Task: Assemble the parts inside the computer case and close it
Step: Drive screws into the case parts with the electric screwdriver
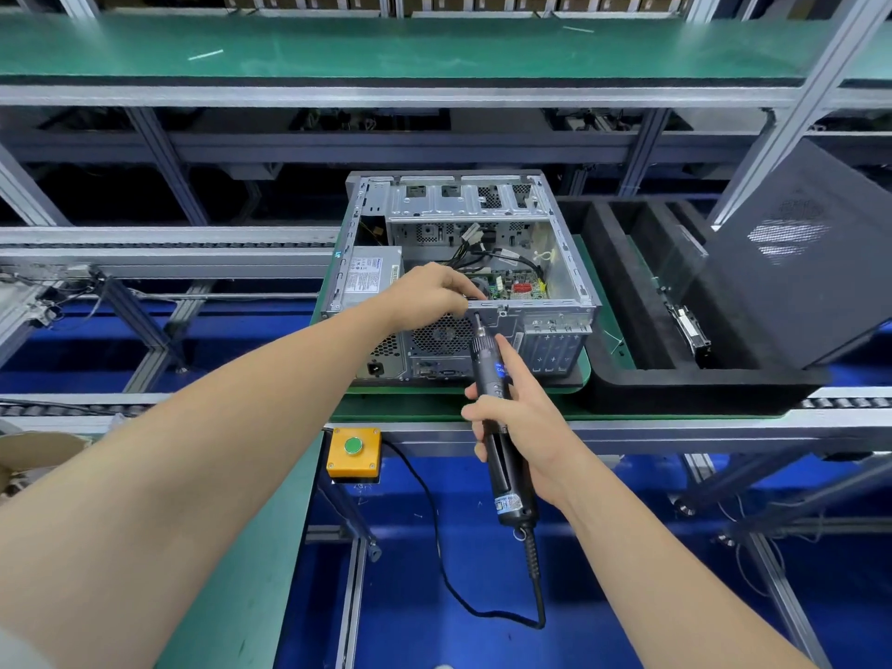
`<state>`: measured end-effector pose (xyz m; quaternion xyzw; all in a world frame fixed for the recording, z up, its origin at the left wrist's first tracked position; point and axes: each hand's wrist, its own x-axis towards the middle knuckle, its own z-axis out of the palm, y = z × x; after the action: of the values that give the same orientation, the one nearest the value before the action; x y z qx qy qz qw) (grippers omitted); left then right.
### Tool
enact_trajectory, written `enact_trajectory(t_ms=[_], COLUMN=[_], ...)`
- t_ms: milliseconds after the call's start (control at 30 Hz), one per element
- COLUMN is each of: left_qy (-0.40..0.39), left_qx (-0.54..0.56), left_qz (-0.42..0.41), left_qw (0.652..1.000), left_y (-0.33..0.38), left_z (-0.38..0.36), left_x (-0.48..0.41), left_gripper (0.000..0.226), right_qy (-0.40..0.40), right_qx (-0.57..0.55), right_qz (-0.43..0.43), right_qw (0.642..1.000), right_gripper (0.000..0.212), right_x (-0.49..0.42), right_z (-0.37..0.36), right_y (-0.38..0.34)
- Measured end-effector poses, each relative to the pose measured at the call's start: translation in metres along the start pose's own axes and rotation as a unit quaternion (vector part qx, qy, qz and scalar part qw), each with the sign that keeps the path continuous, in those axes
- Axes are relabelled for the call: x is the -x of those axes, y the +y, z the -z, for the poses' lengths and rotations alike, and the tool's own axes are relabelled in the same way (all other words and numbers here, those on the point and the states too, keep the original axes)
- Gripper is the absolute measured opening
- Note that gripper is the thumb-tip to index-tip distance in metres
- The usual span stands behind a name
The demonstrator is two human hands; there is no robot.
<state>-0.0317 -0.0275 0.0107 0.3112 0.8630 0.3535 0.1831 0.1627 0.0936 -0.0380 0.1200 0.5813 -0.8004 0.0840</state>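
Computer case (540, 305): lies open side up on a green plate (586, 369) on the conveyor line, straight ahead of you, with its rear face toward you.
Inside the case: a power supply (369, 275) at the left, a circuit board (519, 287) at the right, and loose cables between them.
Your left hand (429, 292): reaches over the case, its fingertips bunched and pinching the upper rear rim (anything smaller held there is too small to tell).
Your right hand (521, 427): is wrapped round a black electric screwdriver (488, 364), index finger stretched along its barrel.
Screwdriver tip: points up at the same rim, just below your left fingertips.
Side panel (791, 277): dark and off the case, leaning in a black foam tray (627, 379) just to the right.
Button box (354, 451): yellow with a green button, on the frame below the case.
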Motion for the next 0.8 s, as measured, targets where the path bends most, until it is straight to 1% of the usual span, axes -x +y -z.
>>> enact_trajectory(t_ms=[67, 133, 167, 234, 300, 334, 400, 467, 534, 634, 701, 801], left_qy=[0.017, 0.042, 0.074, 0.191, 0.297, 0.326, 0.351, 0.34, 0.299, 0.245, 0.212, 0.143], left_qx=[0.004, -0.042, -0.07, -0.087, -0.043, -0.009, 0.067, 0.165, 0.243, 0.303, 0.335, 0.418], left_qz=[0.026, 0.035, 0.021, -0.019, -0.058, -0.073, -0.083, -0.072, -0.064, -0.078, -0.074, -0.062], left_qw=[1.0, 0.998, 0.995, 0.978, 0.952, 0.943, 0.93, 0.923, 0.921, 0.918, 0.915, 0.895], left_y=[0.002, 0.002, 0.003, 0.009, 0.022, 0.032, 0.052, 0.076, 0.099, 0.129, 0.147, 0.17], left_z=[-0.001, -0.005, -0.008, -0.019, -0.032, -0.04, -0.054, -0.064, -0.071, -0.085, -0.102, -0.133], left_x=[-0.001, -0.003, -0.005, -0.005, -0.005, -0.005, -0.007, -0.011, -0.019, -0.035, -0.048, -0.067], left_gripper=[0.024, 0.026, 0.03, 0.032, 0.023, 0.017, 0.011, 0.008, 0.009, 0.016, 0.022, 0.034], right_qy=[0.012, 0.021, 0.026, 0.04, 0.052, 0.059, 0.066, 0.079, 0.101, 0.141, 0.175, 0.206], right_qx=[0.001, -0.001, -0.002, 0.0, 0.0, -0.003, -0.014, -0.023, -0.022, -0.009, 0.0, 0.001], right_qz=[0.0, 0.007, 0.012, 0.023, 0.04, 0.049, 0.07, 0.092, 0.115, 0.143, 0.154, 0.159], right_qw=[1.0, 1.0, 1.0, 0.999, 0.998, 0.997, 0.995, 0.992, 0.988, 0.98, 0.973, 0.965], right_gripper=[0.092, 0.082, 0.079, 0.073, 0.07, 0.07, 0.069, 0.067, 0.063, 0.057, 0.055, 0.05], right_x=[0.002, 0.005, 0.006, 0.007, 0.005, 0.004, 0.003, 0.004, 0.004, 0.007, 0.008, 0.005], right_z=[0.001, 0.004, 0.006, 0.009, 0.012, 0.014, 0.022, 0.032, 0.045, 0.07, 0.092, 0.132], right_y=[0.0, -0.002, -0.005, -0.014, -0.026, -0.033, -0.047, -0.063, -0.077, -0.094, -0.104, -0.115])
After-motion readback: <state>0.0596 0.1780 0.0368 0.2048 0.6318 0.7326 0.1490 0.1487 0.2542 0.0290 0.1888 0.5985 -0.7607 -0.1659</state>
